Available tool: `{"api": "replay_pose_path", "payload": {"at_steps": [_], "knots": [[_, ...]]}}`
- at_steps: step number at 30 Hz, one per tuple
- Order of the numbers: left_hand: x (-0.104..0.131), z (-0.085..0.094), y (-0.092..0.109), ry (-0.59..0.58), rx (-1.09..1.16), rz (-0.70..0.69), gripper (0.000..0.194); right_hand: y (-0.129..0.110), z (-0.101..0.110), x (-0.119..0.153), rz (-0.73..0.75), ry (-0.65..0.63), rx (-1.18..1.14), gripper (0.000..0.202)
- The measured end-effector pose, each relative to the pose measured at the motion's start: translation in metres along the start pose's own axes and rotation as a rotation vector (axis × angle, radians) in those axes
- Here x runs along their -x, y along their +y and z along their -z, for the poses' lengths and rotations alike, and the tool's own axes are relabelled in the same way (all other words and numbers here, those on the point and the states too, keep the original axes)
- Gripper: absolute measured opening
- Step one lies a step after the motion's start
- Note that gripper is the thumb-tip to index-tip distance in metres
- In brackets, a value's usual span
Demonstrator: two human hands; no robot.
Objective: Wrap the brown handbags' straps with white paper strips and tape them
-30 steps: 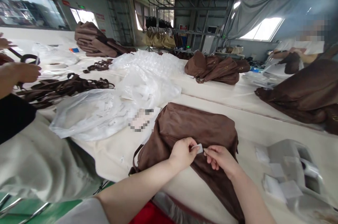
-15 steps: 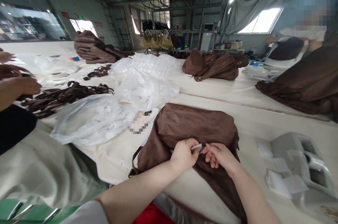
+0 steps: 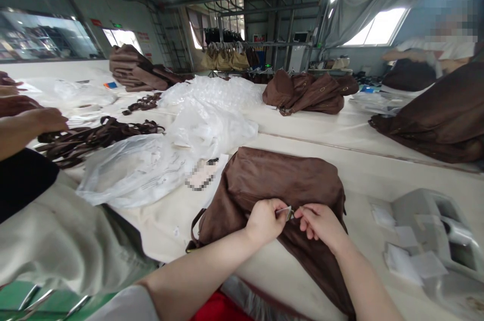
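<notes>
Brown bag [image 3: 280, 185] of soft suede-like cloth lies flat on the pale tabletop [image 3: 363, 165] right in front of me, its strap loop hanging off the near edge. The tabletop is long and cream-coloured, set in a big workshop with grey walls, bright windows and ceiling lamps. On it lie crumpled clear plastic bags [image 3: 204, 119], a heap of dark straps [image 3: 98, 134], more brown bags [image 3: 306, 91] farther back, and a grey moulded tray [image 3: 434, 225] with white slips to my right. Another person's hand [image 3: 45, 119] works at the straps on my left. My left hand [image 3: 264, 220] and right hand [image 3: 321, 222] meet on the bag's near side, fingers closed in a pinch on a small white tag [image 3: 284, 211] held between them, just above the cloth.
</notes>
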State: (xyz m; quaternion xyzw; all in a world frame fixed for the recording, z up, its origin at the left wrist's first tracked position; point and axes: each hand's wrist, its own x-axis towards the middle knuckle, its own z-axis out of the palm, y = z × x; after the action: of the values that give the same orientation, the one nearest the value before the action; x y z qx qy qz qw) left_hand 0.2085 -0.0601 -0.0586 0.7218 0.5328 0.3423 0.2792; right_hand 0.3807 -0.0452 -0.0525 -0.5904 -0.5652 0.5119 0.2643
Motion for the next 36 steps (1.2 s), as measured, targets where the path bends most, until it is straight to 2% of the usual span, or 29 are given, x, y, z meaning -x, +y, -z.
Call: {"api": "replay_pose_path", "payload": {"at_steps": [5,10,14,20,24,27,28,30,33,36], "knots": [[0.0,0.002,0.003,-0.014,-0.001,0.009,0.02,0.003,-0.001,0.0,-0.044,-0.055,-0.005,0.026],[0.0,0.003,0.005,0.003,-0.005,0.004,0.02,0.003,0.0,0.0,-0.075,-0.072,-0.124,0.028],[0.001,0.002,0.005,0.014,-0.001,-0.002,0.021,0.002,0.001,0.002,-0.078,-0.074,-0.213,0.031],[-0.001,0.001,0.001,-0.01,0.046,0.029,0.02,0.004,-0.001,0.002,-0.038,-0.14,-0.223,0.038],[-0.009,0.0,-0.003,-0.102,0.279,0.209,0.017,0.006,-0.003,0.004,0.077,-0.044,-0.022,0.029],[-0.015,0.0,-0.003,-0.17,0.421,0.335,0.017,0.004,-0.005,0.009,0.314,0.131,0.309,0.011],[-0.016,0.0,-0.003,-0.179,0.441,0.348,0.017,0.003,-0.006,0.011,0.392,0.181,0.417,0.006],[-0.018,0.0,-0.004,-0.187,0.457,0.346,0.018,0.0,-0.008,0.014,0.49,0.235,0.579,0.009],[-0.018,0.0,-0.007,-0.199,0.441,0.327,0.017,-0.002,-0.011,0.014,0.508,0.214,0.674,0.012],[-0.015,0.0,-0.007,-0.191,0.375,0.301,0.017,0.001,-0.01,0.009,0.49,0.196,0.655,0.017]]}}
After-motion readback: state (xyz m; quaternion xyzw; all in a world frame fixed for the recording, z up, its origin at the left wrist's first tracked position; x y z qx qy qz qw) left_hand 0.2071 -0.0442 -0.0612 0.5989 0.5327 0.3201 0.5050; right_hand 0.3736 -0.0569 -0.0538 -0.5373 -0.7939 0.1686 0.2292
